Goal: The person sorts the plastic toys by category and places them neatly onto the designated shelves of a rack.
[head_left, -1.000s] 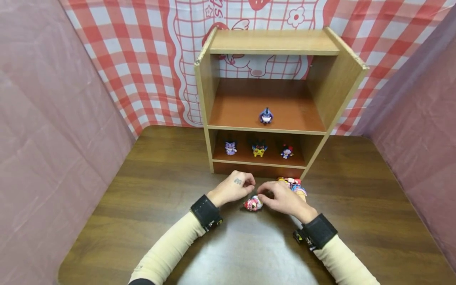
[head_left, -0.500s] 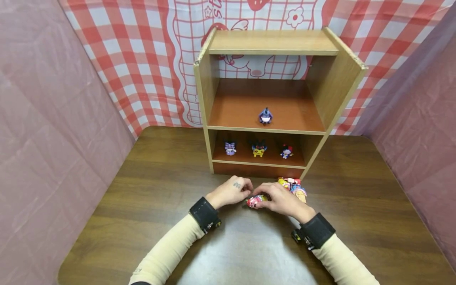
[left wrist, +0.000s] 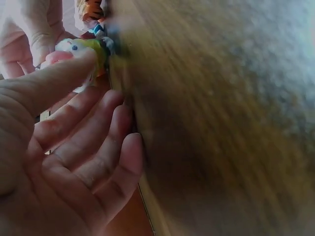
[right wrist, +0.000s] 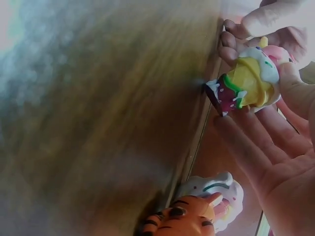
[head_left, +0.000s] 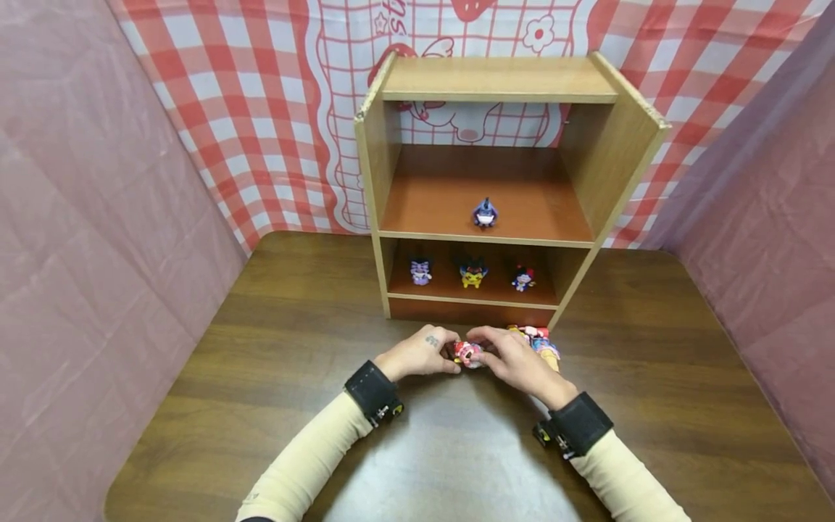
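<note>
A small figurine (head_left: 468,353) with a pink face, red top and white trim is held between both hands just above the table, in front of the shelf. Its yellow middle and dark red spotted base show in the right wrist view. From the left, my left hand (head_left: 422,351) pinches it, the thumb lying across it in the left wrist view. My right hand (head_left: 515,361) grips the other side, thumb in front and fingers behind. Beside the right hand lie more figurines (head_left: 546,349), partly hidden by it; one is an orange tiger figurine (right wrist: 192,216) with black stripes.
A wooden shelf unit (head_left: 496,75) stands behind the hands. On its upper board sits a blue donkey figurine (head_left: 485,213). Along the lower board are a purple figurine (head_left: 420,272), a yellow one (head_left: 472,274) and a dark-and-red one (head_left: 522,278).
The right hand has closed on the pink-faced figurine and raised it slightly toward the shelf, turning it. The left hand has come to its left side and taken hold.
</note>
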A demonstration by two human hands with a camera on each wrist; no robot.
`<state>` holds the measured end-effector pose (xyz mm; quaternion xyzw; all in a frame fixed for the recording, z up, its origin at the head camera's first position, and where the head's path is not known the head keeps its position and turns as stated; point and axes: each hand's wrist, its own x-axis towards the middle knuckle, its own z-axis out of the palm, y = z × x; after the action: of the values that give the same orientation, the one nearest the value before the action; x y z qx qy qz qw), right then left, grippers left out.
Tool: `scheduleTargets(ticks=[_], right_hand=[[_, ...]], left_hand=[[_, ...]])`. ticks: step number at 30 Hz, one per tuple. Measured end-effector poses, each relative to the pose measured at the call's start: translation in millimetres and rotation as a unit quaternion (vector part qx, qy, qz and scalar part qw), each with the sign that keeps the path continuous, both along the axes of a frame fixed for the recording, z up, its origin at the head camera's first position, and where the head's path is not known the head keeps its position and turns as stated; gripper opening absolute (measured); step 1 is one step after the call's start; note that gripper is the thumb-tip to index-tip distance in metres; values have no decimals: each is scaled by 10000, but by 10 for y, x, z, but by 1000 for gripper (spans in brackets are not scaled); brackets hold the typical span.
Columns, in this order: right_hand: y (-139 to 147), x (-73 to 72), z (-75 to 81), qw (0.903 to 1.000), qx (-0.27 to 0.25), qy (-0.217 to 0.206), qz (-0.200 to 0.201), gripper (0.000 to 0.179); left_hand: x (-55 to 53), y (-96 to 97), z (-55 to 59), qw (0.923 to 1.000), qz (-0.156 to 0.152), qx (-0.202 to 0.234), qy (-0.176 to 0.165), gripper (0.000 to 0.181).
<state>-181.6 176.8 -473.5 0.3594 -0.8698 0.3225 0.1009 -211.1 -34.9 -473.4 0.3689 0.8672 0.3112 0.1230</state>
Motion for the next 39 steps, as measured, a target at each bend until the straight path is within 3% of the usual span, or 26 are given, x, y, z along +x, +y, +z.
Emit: scheduleTargets(ticks=[4, 10, 19, 34, 39], right_hand=[[3, -14, -12, 9996, -266, 13, 9, 31], [-6, -40, -74, 9980, -630, -95, 52, 28], [-12, -100, -15, 9966, -681, -457, -113, 25], [-127, -179, 10, 9882, -679, -1372, 64, 30], [-169, -193, 16, 9888, -538, -1388, -51, 27]], left_hand=[[-1, 4, 10, 9998, 15, 206, -32, 25], [-3, -31, -8, 9979, -105, 343, 534, 20], [-27, -25, 38, 9947, -16, 682, 769, 14], [-43, -145, 82, 9955, 344, 527, 707, 19], [-49, -188, 79, 9958, 340, 517, 678, 19]])
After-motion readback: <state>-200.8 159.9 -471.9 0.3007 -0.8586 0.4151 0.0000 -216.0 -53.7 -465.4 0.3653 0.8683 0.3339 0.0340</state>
